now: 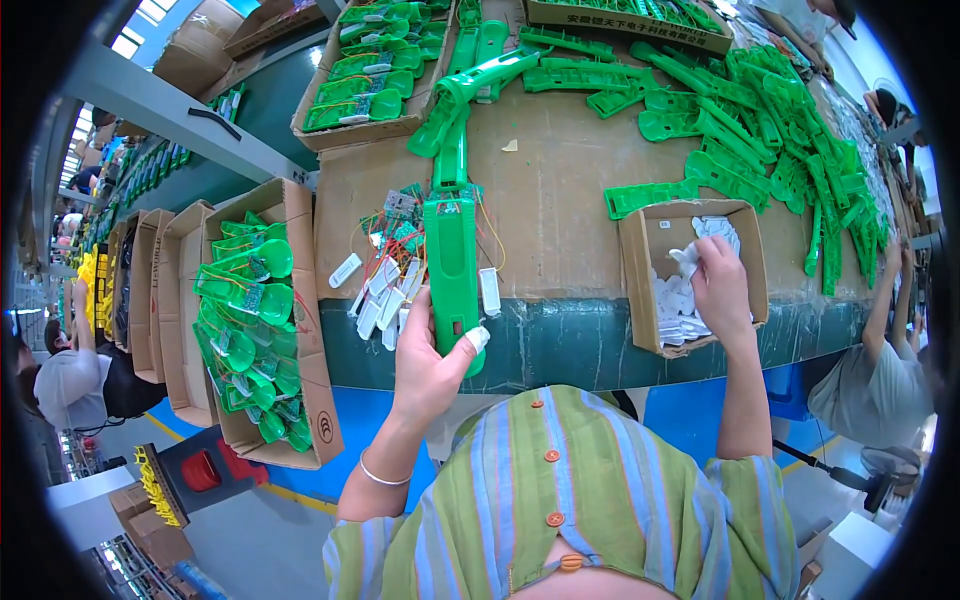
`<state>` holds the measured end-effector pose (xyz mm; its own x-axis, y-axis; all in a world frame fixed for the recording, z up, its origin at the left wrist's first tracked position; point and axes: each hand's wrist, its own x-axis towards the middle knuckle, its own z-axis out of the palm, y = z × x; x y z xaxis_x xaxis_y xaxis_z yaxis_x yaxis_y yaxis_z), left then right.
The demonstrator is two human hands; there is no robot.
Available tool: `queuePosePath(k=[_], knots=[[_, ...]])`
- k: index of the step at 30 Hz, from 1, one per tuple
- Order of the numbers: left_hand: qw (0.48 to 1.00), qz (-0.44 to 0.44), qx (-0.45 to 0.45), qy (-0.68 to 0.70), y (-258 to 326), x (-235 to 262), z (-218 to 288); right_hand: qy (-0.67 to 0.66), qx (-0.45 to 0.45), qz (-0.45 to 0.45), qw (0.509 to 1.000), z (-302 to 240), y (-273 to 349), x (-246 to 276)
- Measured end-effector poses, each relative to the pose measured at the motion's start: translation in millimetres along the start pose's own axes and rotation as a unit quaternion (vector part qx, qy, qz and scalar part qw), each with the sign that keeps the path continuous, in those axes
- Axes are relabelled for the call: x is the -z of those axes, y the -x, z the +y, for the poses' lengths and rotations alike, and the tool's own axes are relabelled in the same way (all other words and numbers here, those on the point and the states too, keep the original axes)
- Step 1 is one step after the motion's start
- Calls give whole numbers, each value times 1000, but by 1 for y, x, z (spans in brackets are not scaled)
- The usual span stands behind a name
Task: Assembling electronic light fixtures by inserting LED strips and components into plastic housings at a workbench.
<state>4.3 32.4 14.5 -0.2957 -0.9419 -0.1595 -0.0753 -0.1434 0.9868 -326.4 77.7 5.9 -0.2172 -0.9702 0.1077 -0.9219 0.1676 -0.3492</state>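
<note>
My left hand point(432, 358) is wrapped around the lower part of a long green plastic housing point(452, 255), which stands nearly upright in the picture. A white cover sits on that thumb. Behind the housing lies a heap of small circuit boards point(402, 207) with red and yellow wires and white plastic pieces point(382, 290). Over a small carton point(636, 290) of white pieces point(676, 308), my right hand point(718, 285) has its fingers drawn together. Something white shows at its fingertips; whether it is a finger cover or a piece from the carton is unclear.
Green plastic shells point(745, 130) are piled at the back right. A carton point(318, 425) of wired green parts stands at the left, another carton point(300, 125) at the back left. A grey metal post point(190, 120) crosses the left side. Other people point(870, 385) sit nearby.
</note>
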Motion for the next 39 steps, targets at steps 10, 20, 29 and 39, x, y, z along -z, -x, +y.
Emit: queuePosePath(k=[10, 20, 29, 39], knots=[[991, -12, -9, -133, 20, 1, 18, -57, 373, 12, 926, -151, -18, 1], [936, 315, -150, -54, 47, 166, 86, -324, 186, -45, 927, -104, -2, 6], [951, 79, -41, 297, -7, -8, 4, -572, 155, -259, 762, -164, 4, -59], [883, 416, -186, 113, -20, 208, 66, -580, 15, -201, 789, -114, 22, -32]])
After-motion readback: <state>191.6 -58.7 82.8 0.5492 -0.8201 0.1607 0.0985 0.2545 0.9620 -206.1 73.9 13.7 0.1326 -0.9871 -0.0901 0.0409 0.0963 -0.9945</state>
